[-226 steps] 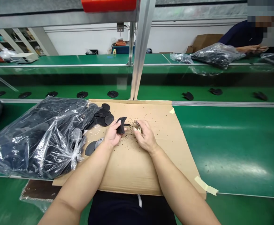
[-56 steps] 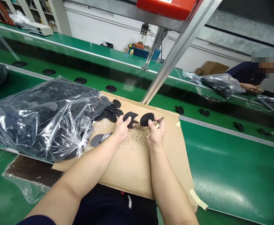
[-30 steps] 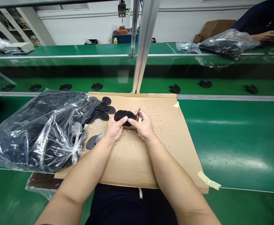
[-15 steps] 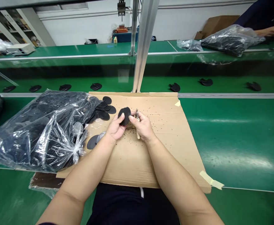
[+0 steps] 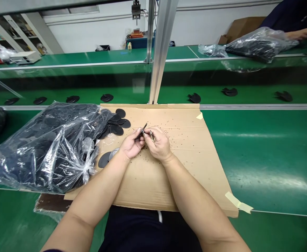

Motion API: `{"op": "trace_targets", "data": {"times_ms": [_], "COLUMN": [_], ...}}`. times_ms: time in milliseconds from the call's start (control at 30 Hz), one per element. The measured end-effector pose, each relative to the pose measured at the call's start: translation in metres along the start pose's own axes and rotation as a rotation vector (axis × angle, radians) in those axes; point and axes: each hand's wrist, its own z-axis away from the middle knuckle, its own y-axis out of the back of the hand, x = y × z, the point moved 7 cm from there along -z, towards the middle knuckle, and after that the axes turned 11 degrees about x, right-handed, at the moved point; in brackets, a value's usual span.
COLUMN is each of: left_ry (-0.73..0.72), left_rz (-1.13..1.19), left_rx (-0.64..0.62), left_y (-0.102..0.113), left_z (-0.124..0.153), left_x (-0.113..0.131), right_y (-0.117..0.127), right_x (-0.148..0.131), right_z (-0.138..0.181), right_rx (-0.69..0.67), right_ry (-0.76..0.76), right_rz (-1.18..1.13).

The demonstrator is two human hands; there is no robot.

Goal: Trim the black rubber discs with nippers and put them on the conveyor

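Note:
My left hand (image 5: 132, 144) is closed on a thin black plastic disc (image 5: 144, 127), which now shows nearly edge-on. My right hand (image 5: 158, 142) has its thumb and forefinger at the disc's right side. Tucked in that same hand is a small pair of metal nippers (image 5: 152, 135), mostly hidden by the fingers. Both hands are above a cardboard sheet (image 5: 195, 168) strewn with tiny dark bits. Left of them, several black discs (image 5: 116, 130) spill from a large clear plastic bag (image 5: 50, 147). A dark grey disc (image 5: 104, 159) and a lighter grey piece lie near my left wrist.
Behind the cardboard, a green conveyor (image 5: 132, 92) carries several black parts (image 5: 194, 98). A metal post (image 5: 161, 52) rises at the cardboard's far edge. Tape (image 5: 239, 203) holds the near right corner. Across the line, a person's hand (image 5: 303, 34) is beside a plastic bag (image 5: 261, 43).
The black disc has turned from face-on to edge-on in my left hand. My right hand has shifted slightly left and rolled, and the nippers now lie further inside its fingers.

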Motion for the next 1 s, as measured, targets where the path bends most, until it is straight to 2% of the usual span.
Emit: {"op": "trace_targets", "data": {"times_ms": [133,267,367,467,533,600,667,733,800,900,1000], "left_ry": [-0.029,-0.127,-0.319,-0.563,-0.757,-0.99,-1.177,-1.203,-1.155,-1.131,-1.053], "left_rz": [-0.009,-0.035,-0.053,-0.138,-0.296,-0.522,-0.805,-1.096,-1.279,-1.3,-1.254], "left_rx": [-0.026,-0.016,0.08,0.291,0.405,0.481,0.493,0.425,0.395,0.434,0.375], "left_y": [0.001,0.001,0.003,0.006,-0.002,-0.02,-0.048,-0.073,-0.086,-0.084,-0.072], "left_z": [0.0,-0.001,-0.005,-0.014,-0.021,-0.029,-0.04,-0.06,-0.076,-0.078,-0.059], "left_x": [0.0,0.005,0.021,0.051,0.082,0.118,0.148,0.162,0.163,0.152,0.126], "right_y": [0.0,-0.003,0.004,0.016,0.02,0.02,0.02,0.02,0.021,0.025,0.036], "right_x": [-0.003,0.005,0.022,0.046,0.056,0.06,0.06,0.059,0.06,0.066,0.076], "right_z": [0.001,0.002,0.002,0.004,0.006,0.006,0.006,0.006,0.008,0.009,0.0], "right_rx": [0.011,0.015,0.173,0.382,0.457,0.475,0.478,0.492,0.514,0.565,0.635], "right_ry": [0.03,-0.037,-0.162,-0.333,-0.402,-0.41,-0.384,-0.367,-0.376,-0.441,-0.519], "right_rz": [0.047,0.043,-0.029,-0.093,-0.124,-0.154,-0.182,-0.211,-0.247,-0.304,-0.303]}}
